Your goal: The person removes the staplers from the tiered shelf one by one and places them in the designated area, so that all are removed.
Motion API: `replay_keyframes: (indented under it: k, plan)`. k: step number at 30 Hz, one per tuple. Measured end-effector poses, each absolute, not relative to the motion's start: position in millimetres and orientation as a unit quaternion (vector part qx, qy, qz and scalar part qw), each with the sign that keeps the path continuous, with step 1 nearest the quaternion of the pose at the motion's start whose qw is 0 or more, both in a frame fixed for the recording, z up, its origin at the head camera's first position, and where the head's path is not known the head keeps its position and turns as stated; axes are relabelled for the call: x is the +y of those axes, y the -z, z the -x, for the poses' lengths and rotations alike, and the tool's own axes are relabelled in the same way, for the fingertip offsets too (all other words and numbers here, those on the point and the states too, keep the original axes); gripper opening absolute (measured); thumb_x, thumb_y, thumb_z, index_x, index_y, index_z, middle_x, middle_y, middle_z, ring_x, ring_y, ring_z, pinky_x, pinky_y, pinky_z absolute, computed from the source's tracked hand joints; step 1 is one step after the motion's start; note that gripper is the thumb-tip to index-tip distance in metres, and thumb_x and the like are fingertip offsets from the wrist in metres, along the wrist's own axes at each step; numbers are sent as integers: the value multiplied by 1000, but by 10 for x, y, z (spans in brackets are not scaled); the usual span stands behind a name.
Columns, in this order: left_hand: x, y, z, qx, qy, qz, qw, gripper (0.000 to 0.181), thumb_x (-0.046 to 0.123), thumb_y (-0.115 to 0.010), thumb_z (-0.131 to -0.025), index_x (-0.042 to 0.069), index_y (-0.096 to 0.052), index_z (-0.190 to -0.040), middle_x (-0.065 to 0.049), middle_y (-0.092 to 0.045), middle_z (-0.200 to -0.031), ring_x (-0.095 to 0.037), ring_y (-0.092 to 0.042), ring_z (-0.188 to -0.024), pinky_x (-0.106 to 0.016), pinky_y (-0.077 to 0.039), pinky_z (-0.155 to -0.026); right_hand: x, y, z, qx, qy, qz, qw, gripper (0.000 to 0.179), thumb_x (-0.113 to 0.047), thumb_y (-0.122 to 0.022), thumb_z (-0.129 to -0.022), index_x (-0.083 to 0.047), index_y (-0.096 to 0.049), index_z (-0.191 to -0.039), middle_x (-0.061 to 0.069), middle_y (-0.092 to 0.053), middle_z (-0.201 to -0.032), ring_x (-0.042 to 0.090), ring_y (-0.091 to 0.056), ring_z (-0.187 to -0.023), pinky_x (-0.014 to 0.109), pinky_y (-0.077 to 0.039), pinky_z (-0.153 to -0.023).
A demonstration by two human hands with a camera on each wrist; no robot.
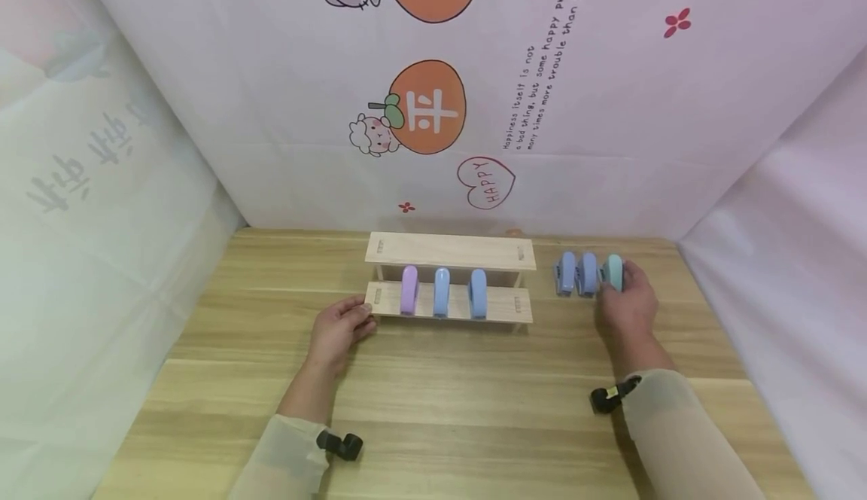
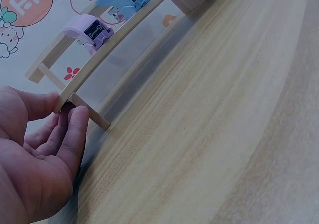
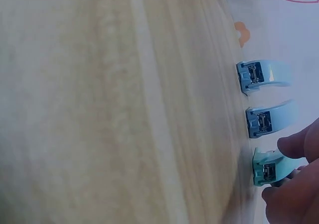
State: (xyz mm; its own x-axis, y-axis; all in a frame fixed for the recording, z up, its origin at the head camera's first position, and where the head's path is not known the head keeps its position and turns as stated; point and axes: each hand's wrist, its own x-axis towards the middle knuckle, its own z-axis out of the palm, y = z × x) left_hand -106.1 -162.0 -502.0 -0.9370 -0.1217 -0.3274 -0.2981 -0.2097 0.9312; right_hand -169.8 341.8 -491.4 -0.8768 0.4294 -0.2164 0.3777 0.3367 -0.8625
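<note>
A two-tier wooden rack (image 1: 450,251) stands at the back of the table. On its lower step sit a purple stapler (image 1: 409,289), a light blue stapler (image 1: 442,293) and a blue stapler (image 1: 478,294), all small. My left hand (image 1: 336,332) pinches the left end of that step, thumb above and fingers beneath, as the left wrist view shows. To the right of the rack, my right hand (image 1: 631,304) holds a mint green stapler (image 3: 271,168) between thumb and fingers. Beside it on the table stand two more blue staplers (image 1: 565,274) (image 1: 587,274).
The wooden table (image 1: 460,410) extends in front of the rack. A printed white cloth (image 1: 582,191) hangs right behind it, and more white cloth (image 1: 799,236) flanks the right side. The rack's upper step lies behind and above the lower one.
</note>
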Motion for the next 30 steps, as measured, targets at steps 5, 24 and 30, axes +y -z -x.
replay_keyframes:
  k: [5, 24, 30]
  plan:
    - [-1617, 5007, 1065, 624, -761, 167, 59, 38, 5, -67, -99, -8, -59, -134, -22, -64, -125, -25, -70, -100, -34, -64, -93, 3417, 4892, 1689, -812, -528, 247, 32, 76, -17, -56, -105, -17, -13, -167, 2, -18, -170, 22, -19, -156, 43, -18, -131]
    - [-1607, 5013, 1063, 623, -761, 171, 56, 37, 4, -66, -99, -8, -60, -134, -22, -65, -124, -25, -70, -100, -34, -64, -93, 3460, 4903, 1553, -817, -523, 237, 45, 77, -13, -60, -102, -14, -17, -166, 7, -23, -169, 25, -26, -155, 43, -26, -129]
    - [-1606, 5006, 1055, 623, -761, 171, 56, 38, 4, -66, -99, -7, -60, -134, -22, -64, -125, -26, -70, -101, -33, -64, -93, 3468, 4891, 1513, -832, -502, 234, 37, 77, -16, -59, -103, -15, -14, -166, 7, -22, -169, 27, -26, -155, 47, -26, -129]
